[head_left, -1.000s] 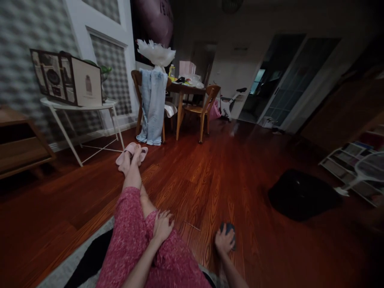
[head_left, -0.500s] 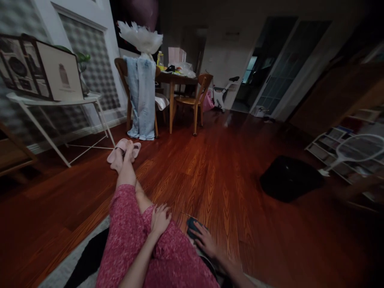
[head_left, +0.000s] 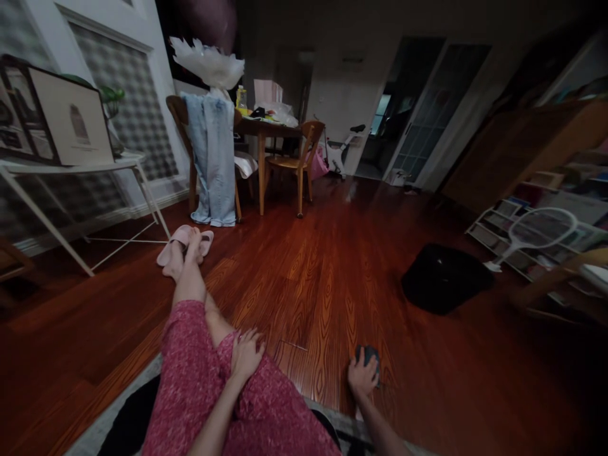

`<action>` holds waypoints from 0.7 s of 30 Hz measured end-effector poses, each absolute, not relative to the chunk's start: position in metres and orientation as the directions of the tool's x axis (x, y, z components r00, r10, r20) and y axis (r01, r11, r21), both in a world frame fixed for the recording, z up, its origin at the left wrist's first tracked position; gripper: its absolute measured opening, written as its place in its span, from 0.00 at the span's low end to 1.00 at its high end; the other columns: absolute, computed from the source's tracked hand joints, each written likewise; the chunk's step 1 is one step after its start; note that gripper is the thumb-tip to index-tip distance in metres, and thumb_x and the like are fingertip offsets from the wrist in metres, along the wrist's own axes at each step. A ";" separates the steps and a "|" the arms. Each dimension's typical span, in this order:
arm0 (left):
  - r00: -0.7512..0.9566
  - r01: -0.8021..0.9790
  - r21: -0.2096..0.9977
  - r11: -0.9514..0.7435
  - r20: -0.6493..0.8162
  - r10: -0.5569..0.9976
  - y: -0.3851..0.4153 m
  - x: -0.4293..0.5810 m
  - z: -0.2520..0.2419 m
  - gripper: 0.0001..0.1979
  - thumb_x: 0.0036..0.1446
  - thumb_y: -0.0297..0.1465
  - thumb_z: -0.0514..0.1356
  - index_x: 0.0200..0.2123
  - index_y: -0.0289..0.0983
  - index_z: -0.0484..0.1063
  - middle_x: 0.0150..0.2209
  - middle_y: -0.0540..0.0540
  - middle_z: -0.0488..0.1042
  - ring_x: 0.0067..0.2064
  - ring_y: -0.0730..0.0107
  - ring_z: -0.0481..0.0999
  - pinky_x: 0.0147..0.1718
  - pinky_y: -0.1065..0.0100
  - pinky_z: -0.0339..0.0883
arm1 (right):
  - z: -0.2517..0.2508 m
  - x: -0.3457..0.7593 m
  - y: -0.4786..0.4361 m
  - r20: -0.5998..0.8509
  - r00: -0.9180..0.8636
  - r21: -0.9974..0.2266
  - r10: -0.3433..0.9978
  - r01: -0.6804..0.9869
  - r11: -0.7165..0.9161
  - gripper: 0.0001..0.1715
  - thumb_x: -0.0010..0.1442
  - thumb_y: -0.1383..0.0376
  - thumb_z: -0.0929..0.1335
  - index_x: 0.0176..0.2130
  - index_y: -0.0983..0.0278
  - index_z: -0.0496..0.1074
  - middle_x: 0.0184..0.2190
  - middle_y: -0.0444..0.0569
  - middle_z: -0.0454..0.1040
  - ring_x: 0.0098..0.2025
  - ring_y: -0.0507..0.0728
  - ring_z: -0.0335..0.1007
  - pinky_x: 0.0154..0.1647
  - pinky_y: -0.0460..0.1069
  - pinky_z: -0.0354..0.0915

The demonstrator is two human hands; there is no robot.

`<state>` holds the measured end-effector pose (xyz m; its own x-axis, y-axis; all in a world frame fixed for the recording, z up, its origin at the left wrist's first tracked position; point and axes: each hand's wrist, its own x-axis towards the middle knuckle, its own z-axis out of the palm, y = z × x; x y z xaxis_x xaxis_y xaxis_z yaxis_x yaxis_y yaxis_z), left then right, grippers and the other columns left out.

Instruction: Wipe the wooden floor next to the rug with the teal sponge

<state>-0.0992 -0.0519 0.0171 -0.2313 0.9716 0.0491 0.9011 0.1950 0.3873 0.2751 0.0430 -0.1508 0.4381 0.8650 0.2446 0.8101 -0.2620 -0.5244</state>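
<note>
My left hand [head_left: 246, 356] lies flat on my knee over the pink-red patterned clothing [head_left: 190, 361], its fingers a little apart. At the lower right, my right hand [head_left: 363, 375] has its fingers over a dark blue-grey rounded object [head_left: 371, 362], above the wooden floor. The fingers partly cover this object, and the dim light hides its exact kind. My legs stretch to the left, with the feet crossed near pink slippers [head_left: 179, 237].
A black bin-like container [head_left: 444, 278] stands right, with a white racket [head_left: 541, 231] beside it before a low shelf [head_left: 498, 221]. Jeans [head_left: 209, 158] hang over a chair near the dining table [head_left: 261, 130]. A white side table [head_left: 128, 158] stands left.
My right hand has moved right, away from my leg, and the dark object has gone with it. My left hand stays on the knee. The view has turned slightly right.
</note>
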 end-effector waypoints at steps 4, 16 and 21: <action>-0.233 0.908 0.364 0.206 0.032 0.972 -0.052 -0.098 0.019 0.18 0.63 0.33 0.53 0.52 0.42 0.77 0.59 0.44 0.74 0.63 0.60 0.70 0.68 0.51 0.49 | -0.145 0.191 0.042 0.106 0.050 -0.487 0.993 0.873 0.008 0.34 0.68 0.53 0.54 0.69 0.54 0.59 0.72 0.54 0.52 0.74 0.67 0.42 0.67 0.72 0.46; -0.231 0.907 0.366 0.210 0.016 0.973 -0.053 -0.098 0.024 0.18 0.63 0.32 0.54 0.53 0.42 0.76 0.60 0.43 0.74 0.63 0.60 0.69 0.68 0.51 0.49 | -0.106 0.132 0.023 -0.093 -0.811 -0.546 0.577 0.526 0.652 0.31 0.68 0.51 0.61 0.67 0.47 0.59 0.73 0.45 0.48 0.74 0.60 0.43 0.72 0.64 0.45; -0.236 0.903 0.373 0.214 0.014 0.972 -0.054 -0.096 0.028 0.19 0.64 0.32 0.53 0.53 0.40 0.76 0.60 0.42 0.74 0.63 0.59 0.69 0.68 0.50 0.48 | -0.115 0.257 0.034 -0.005 -0.547 -0.436 0.837 0.754 0.491 0.30 0.68 0.53 0.57 0.66 0.50 0.63 0.71 0.47 0.56 0.72 0.60 0.50 0.70 0.62 0.51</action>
<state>-0.0958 -0.0538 0.0282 -0.2361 0.9716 0.0136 0.9027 0.2142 0.3731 0.2568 0.0344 -0.1149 -0.5475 0.8368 -0.0052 0.7544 0.4909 -0.4357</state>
